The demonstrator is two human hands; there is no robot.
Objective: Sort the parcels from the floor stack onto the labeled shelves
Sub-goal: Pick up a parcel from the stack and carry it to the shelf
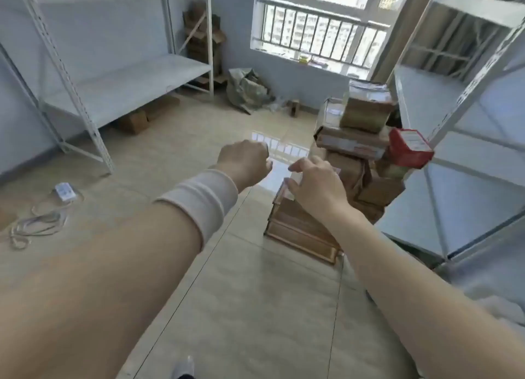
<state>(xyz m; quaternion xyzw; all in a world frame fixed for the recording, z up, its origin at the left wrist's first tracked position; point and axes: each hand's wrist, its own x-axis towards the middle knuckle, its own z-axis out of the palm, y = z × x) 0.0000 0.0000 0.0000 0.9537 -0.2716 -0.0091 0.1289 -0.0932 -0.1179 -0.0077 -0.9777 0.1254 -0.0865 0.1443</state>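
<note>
Two bare hands extend over a tiled floor (pixel 255 307) toward stacked parcels (pixel 355 140) beside the right shelving (pixel 468 202).
Left hand (pixel 244 162): fingers curled in, nothing visible in them. Right hand (pixel 315 185): fingers loosely spread above flat cardboard boxes (pixel 298 228), contact unclear. A white cable (pixel 37 222) lies far left.

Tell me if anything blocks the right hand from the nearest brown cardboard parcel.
Nothing visible does. The right hand is right above the flat brown cardboard parcel on the floor; the taller parcel stack stands behind it.
</note>
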